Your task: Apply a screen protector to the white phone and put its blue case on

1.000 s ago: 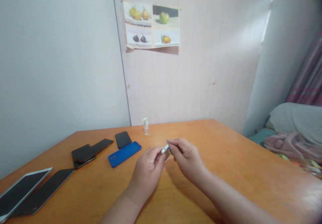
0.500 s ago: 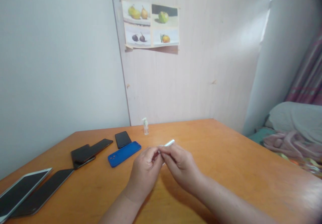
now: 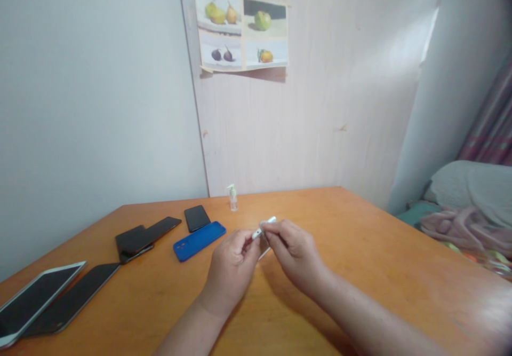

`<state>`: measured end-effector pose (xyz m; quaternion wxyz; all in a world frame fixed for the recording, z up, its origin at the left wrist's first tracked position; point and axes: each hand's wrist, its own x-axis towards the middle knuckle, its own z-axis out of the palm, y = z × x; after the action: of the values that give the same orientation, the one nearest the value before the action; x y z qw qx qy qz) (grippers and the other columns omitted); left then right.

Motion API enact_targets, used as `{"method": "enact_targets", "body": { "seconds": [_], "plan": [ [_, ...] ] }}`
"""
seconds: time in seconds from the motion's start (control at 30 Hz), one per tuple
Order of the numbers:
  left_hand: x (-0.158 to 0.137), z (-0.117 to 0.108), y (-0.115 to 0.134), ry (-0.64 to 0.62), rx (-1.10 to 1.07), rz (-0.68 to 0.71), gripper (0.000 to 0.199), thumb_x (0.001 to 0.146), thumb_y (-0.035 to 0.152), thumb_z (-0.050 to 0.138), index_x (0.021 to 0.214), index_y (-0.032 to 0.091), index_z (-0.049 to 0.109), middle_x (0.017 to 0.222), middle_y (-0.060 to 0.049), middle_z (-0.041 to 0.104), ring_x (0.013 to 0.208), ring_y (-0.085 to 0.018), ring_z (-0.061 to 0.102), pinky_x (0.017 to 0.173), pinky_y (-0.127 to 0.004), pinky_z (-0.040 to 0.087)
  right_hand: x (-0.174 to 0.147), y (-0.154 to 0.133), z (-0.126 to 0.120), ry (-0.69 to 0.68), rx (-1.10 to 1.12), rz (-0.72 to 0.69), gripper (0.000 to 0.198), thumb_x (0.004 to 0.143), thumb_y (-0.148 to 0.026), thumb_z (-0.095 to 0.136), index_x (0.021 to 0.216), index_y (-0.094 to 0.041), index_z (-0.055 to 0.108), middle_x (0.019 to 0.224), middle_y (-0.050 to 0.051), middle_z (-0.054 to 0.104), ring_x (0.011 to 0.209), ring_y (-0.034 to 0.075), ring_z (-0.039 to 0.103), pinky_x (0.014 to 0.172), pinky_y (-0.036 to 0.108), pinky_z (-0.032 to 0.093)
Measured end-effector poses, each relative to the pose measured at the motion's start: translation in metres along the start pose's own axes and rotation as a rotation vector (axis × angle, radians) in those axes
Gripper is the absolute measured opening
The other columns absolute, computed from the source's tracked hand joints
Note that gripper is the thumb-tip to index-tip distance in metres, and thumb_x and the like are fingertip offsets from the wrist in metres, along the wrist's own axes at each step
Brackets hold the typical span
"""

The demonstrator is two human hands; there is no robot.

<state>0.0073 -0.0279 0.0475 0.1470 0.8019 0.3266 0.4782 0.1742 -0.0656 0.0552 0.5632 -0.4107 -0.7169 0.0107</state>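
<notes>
My left hand (image 3: 234, 257) is closed on a slim white device (image 3: 257, 234), pinched between thumb and fingers at its near left corner. The device is seen almost edge-on, and a small dark hole shows in its white edge. Its far end pokes out past my right fingertips. My right hand (image 3: 294, 249) is closed too, thumb and forefinger pinched against the middle of that edge. Something small and pale shows at those fingertips, too small to name. The lower part of the device is mostly hidden behind my hands.
Left of my hands lies a blue phone case (image 3: 200, 241), touching a black phone (image 3: 197, 218). Farther left are stacked dark phones (image 3: 154, 236), a dark tablet (image 3: 74, 298) and a white-framed tablet (image 3: 40, 297). A small clear pump bottle (image 3: 233, 198) stands at the table's back edge.
My right hand has shifted slightly up and right along the white device. More of its edge, with the dark hole, now shows between my hands. My left hand stays nearly where it was.
</notes>
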Motion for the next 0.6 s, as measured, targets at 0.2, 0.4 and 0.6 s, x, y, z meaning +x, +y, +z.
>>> {"method": "enact_targets", "body": {
  "seconds": [0.2, 0.4, 0.6],
  "plan": [
    [0.001, 0.001, 0.002, 0.008, 0.007, 0.010, 0.015, 0.093, 0.029, 0.055, 0.094, 0.022, 0.068, 0.083, -0.002, 0.070, 0.076, -0.017, 0.064, 0.069, -0.026, 0.045, 0.002, 0.005, -0.003, 0.085, -0.061, 0.043, 0.018, 0.095, -0.018, 0.055, 0.106, -0.021, 0.068, 0.089, 0.004, 0.069, 0.082, 0.015, 0.065, 0.074, 0.026, 0.050],
    [0.000, 0.000, 0.003, -0.008, -0.008, 0.016, 0.015, 0.094, 0.031, 0.055, 0.091, 0.021, 0.067, 0.082, -0.001, 0.069, 0.076, -0.016, 0.063, 0.070, -0.026, 0.045, -0.001, -0.005, 0.000, -0.054, -0.010, -0.019, 0.020, 0.096, -0.018, 0.052, 0.109, -0.022, 0.067, 0.092, 0.004, 0.069, 0.084, 0.015, 0.064, 0.076, 0.026, 0.050],
    [0.000, 0.001, 0.003, 0.004, 0.004, 0.021, 0.013, 0.094, 0.028, 0.055, 0.095, 0.023, 0.067, 0.086, -0.001, 0.070, 0.079, -0.016, 0.064, 0.071, -0.026, 0.045, 0.002, 0.003, -0.006, 0.058, -0.098, 0.044, 0.018, 0.096, -0.019, 0.054, 0.106, -0.021, 0.068, 0.088, 0.004, 0.069, 0.081, 0.016, 0.064, 0.073, 0.027, 0.050]
  ]
}}
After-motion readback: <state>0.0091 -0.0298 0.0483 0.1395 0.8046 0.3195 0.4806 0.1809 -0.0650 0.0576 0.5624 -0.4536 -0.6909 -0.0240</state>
